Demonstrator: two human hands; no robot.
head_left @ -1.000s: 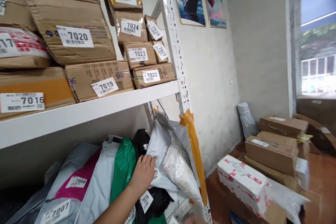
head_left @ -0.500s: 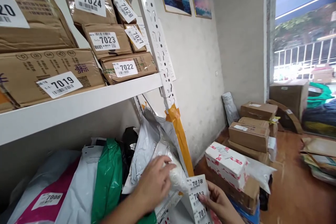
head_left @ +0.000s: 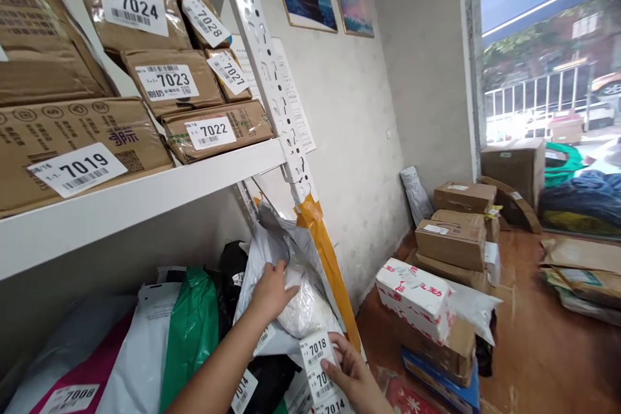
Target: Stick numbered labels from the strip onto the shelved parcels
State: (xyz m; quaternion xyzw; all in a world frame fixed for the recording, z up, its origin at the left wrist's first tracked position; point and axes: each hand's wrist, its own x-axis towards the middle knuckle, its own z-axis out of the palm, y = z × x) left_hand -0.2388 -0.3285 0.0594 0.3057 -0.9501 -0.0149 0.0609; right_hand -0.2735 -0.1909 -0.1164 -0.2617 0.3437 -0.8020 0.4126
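My left hand (head_left: 272,292) reaches in from below and rests on a white plastic-wrapped parcel (head_left: 308,301) under the shelf, its fingers at the upper edge of the parcel. A grey bag (head_left: 259,265) lies behind it. My right hand (head_left: 347,369) pinches a strip of white number labels (head_left: 317,359), the top one reading 7018, just below the white parcel. Beneath the parcel lies a black bag (head_left: 272,378) with a label ending in 14.
A white shelf (head_left: 145,200) bears labelled cardboard boxes at upper left. Its post (head_left: 334,278) is wrapped in orange tape. Green and grey bags (head_left: 191,317) stand beneath. Boxes (head_left: 451,242) and a red-printed white box (head_left: 412,294) are stacked on the floor at right.
The view has shifted. My left hand has moved up and left onto the parcel's upper part, and more of the parcel shows. My right hand has moved left with the labels.
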